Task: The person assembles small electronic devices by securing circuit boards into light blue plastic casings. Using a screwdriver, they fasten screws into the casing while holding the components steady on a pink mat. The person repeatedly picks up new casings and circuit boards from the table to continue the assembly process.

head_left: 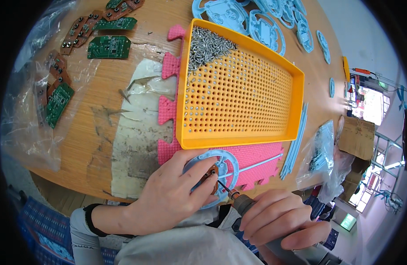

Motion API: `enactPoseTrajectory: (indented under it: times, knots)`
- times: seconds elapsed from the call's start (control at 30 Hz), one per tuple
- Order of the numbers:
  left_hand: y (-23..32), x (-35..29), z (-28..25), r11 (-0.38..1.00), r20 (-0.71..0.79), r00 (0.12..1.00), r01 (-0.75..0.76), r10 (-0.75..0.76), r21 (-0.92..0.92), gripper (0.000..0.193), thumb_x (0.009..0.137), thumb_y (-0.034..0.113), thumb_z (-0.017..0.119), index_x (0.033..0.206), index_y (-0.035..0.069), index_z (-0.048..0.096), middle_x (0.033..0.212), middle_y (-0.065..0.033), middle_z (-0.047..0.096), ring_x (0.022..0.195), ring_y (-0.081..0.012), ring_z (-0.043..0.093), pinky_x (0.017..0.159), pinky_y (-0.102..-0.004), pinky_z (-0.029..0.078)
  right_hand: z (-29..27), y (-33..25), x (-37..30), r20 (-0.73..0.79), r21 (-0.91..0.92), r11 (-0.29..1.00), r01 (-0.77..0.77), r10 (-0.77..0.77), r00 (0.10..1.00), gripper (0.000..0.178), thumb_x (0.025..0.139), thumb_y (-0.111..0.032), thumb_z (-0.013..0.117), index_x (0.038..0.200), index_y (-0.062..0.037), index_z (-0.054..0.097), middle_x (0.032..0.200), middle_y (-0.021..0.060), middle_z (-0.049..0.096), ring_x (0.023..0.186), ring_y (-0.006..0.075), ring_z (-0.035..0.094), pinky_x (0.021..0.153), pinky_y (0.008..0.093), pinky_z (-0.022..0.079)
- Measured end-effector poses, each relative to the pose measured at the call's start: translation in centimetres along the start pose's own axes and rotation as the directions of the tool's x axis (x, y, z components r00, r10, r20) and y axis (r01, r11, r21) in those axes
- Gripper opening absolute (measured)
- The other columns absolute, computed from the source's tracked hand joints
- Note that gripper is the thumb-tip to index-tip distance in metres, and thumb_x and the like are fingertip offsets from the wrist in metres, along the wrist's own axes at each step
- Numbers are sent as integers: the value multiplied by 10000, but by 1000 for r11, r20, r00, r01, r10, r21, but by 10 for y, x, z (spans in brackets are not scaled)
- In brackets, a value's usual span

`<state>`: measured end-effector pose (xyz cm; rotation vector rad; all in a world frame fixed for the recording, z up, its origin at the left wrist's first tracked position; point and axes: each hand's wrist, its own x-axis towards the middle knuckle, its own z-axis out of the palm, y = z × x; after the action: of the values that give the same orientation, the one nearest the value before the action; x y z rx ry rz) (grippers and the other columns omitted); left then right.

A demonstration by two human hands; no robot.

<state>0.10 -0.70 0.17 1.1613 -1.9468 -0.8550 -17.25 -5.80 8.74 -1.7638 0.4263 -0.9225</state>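
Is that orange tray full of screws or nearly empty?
Partly filled: the orange perforated plastic tray holds a heap of small silver screws in one corner; most holes show bare.

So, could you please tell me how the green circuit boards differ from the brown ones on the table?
The green circuit boards are larger and broad; the brown circuit boards are narrow strips carrying rows of small buttons. Several of both lie on clear plastic at the table's left side, away from both hands.

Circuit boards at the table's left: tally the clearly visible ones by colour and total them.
Green circuit boards: 3
Brown circuit boards: about 6, since several overlap under the clear plastic bag
Total: about 9
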Motion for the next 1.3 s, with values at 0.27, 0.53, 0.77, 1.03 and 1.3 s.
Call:
enactPoseTrajectory:
  times: [0.27, 0.53, 0.77, 1.03, 1.3]
  knots:
    - [0, 0, 0, 1000, 10, 1000, -15, 15, 16, 391, 676, 221, 789, 995, 42, 651, 1168, -101, 584, 1033, -346, 533, 791, -396, 522, 3, -2, 2, 9, 55, 995, -83, 83, 997, 187, 863, -27, 594, 954, -23, 430, 688, 168, 622, 546, 289, 624, 495, 382, 522]
    - [-2, -2, 1, 1000, -2, 1000, -7, 7, 8, 415, 650, 247, 801, 994, 62, 663, 1173, -80, 588, 1036, -325, 536, 804, -408, 503, -12, 23, 19, -27, 467, 873, 140, -145, 989, 83, 881, 15, 529, 842, 81, 497, 579, 176, 544, 417, 253, 516, 383, 367, 449]
    - [-2, -9, 10, 999, -71, 997, 33, -30, 43, 362, 657, 234, 790, 977, 104, 680, 1158, -29, 607, 1034, -290, 533, 820, -412, 451, -42, 23, 58, -144, 5, 987, 160, -158, 977, 648, 868, -626, 518, 1161, -49, 484, 679, 23, 540, 513, 127, 529, 459, 245, 444]
    - [-2, -9, 13, 999, -101, 995, 21, -17, 36, 338, 657, 191, 780, 972, 117, 682, 1156, -26, 618, 998, -295, 524, 820, -407, 435, -41, 73, 99, -78, 136, 976, 169, -159, 984, 750, 865, -719, 390, 1205, -57, 478, 664, 74, 535, 502, 156, 501, 495, 314, 437]
    - [-2, -11, 14, 999, -113, 993, 24, -21, 25, 322, 657, 189, 779, 955, 111, 685, 1164, -29, 618, 975, -295, 512, 814, -401, 432, -32, 86, 96, -150, 101, 977, 185, -169, 974, 712, 879, -695, 391, 1147, -43, 490, 633, 77, 528, 470, 154, 487, 464, 310, 431]
